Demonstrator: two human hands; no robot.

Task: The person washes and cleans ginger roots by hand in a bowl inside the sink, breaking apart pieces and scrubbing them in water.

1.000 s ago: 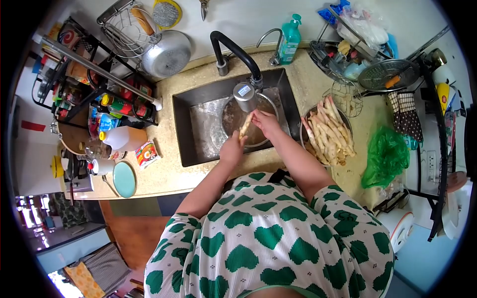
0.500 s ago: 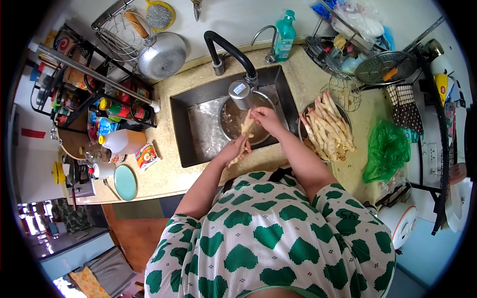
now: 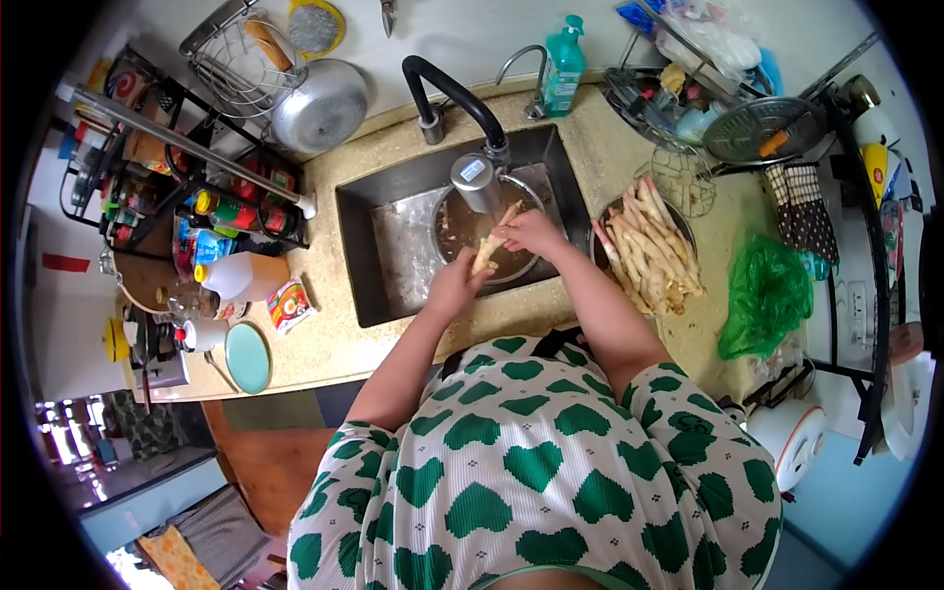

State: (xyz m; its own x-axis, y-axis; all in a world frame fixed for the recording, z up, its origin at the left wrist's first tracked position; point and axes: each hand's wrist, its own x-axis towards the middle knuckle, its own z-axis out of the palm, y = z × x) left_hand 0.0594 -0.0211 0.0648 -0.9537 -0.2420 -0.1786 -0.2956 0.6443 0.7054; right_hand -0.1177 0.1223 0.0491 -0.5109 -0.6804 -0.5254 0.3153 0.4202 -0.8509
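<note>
Between my two hands is a pale yellow chicken foot (image 3: 486,253), over a round metal bowl (image 3: 440,258) in the dark sink (image 3: 393,307). My left hand (image 3: 455,282) is closed around its lower end. Higher up, my right hand (image 3: 531,234) pinches the same foot, part of which sticks out above the fingers. The black faucet (image 3: 447,79) with its silver head (image 3: 476,183) hangs just above the bowl. Murky water stands in the bowl. To the right of the sink, a heap of chicken feet (image 3: 649,251) fills another bowl on the counter.
A green plastic bag (image 3: 767,300) lies at the right beside a wire rack (image 3: 678,182). Behind the sink stands a green pump bottle (image 3: 563,69). On the left are a teal plate (image 3: 248,359), a snack packet (image 3: 290,306) and a jug (image 3: 244,278).
The chicken foot has turned in my hands: its end now pokes up past my right fingers and less hangs below my left hand. Both hands have shifted slightly.
</note>
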